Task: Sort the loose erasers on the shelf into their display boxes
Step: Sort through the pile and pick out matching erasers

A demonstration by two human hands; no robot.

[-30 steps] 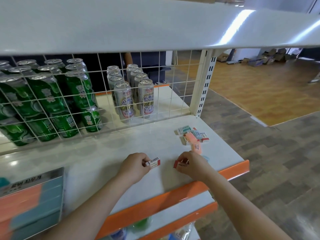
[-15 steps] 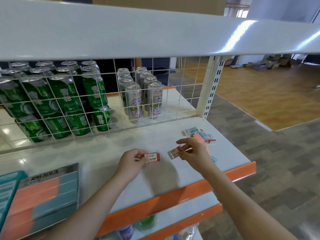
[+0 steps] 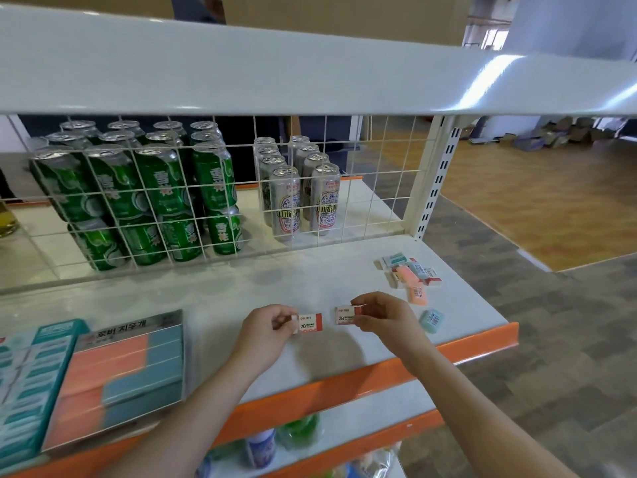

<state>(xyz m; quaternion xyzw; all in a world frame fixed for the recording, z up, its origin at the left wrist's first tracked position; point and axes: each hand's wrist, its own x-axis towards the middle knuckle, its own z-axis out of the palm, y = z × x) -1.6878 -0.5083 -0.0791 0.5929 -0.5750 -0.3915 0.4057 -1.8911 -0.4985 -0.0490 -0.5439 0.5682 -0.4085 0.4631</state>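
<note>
While both hands are up off the shelf (image 3: 213, 298), I read this as a matching pause: each holds a red-and-white 2B eraser label-up, side by side, so the two can be compared. My left hand (image 3: 265, 334) pinches the left 2B eraser (image 3: 309, 322) by its near end, thumb and forefinger clamped on the sleeve; my right hand (image 3: 382, 317) pinches the right 2B eraser (image 3: 348, 315) the same way, fingers curled round its far end. The erasers sit close together, not touching, just above the shelf.

Off to the right lies the loose pile (image 3: 410, 272) of teal, peach and red-sleeved erasers, with one peach eraser (image 3: 417, 294) and one teal eraser (image 3: 431, 320) apart from it, nearer the orange edge. At the left stand the display boxes: a peach-and-teal box (image 3: 127, 370) and, beside it, a teal box (image 3: 31, 377). Neither looks like a home for 2B erasers, so I judge their box is out of view or I must look further left. Green cans (image 3: 162, 188) and silver cans (image 3: 300, 198) stand behind the wire grid (image 3: 365, 201).
</note>
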